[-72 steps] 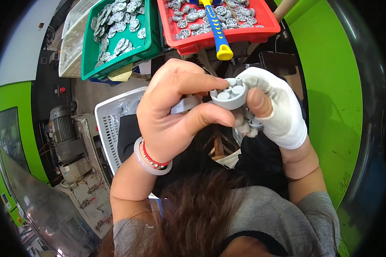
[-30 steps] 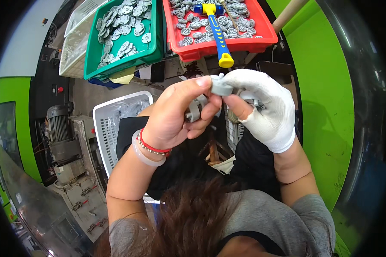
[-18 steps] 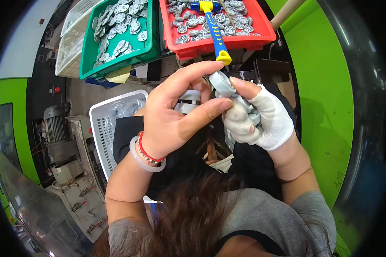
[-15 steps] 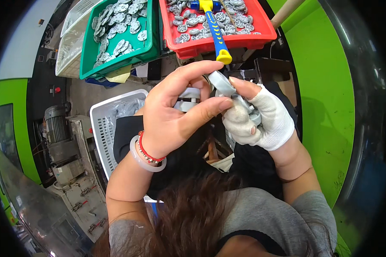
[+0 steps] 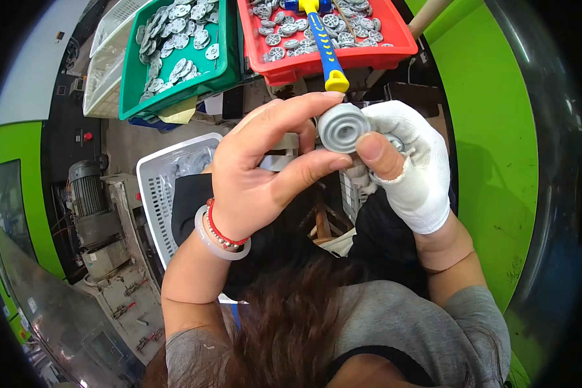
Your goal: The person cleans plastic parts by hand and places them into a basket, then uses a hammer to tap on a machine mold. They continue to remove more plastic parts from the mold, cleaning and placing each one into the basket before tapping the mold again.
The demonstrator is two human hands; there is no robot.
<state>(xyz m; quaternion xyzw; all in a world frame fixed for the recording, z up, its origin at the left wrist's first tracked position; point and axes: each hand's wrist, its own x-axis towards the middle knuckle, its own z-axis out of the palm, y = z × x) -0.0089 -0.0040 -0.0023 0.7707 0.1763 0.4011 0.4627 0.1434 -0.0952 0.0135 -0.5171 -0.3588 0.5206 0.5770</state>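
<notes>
A round grey plastic wheel [image 5: 343, 129], its ringed face turned up toward me, sits between my two hands. The bare thumb and forefinger of my left hand [image 5: 265, 152] pinch it from the left. Another grey round part [image 5: 277, 161] is tucked in the left palm, partly covered by the fingers. My right hand [image 5: 410, 161] wears a white glove with the thumb bare, and that thumb presses the wheel's right edge. More grey pieces [image 5: 394, 142] show between the gloved fingers, mostly hidden.
A green bin [image 5: 223, 71] of flat grey discs stands at the far left. Beside it, a red bin [image 5: 368, 61] holds grey wheels, with a blue-and-yellow hammer [image 5: 326, 52] across it. A white basket [image 5: 152, 194] is left of my lap; a green panel [image 5: 491, 149] rises at right.
The wheel has turned from edge-on to showing its ringed face. My right hand has rotated, bringing its thumb across the wheel's front, while the left hand has barely moved.
</notes>
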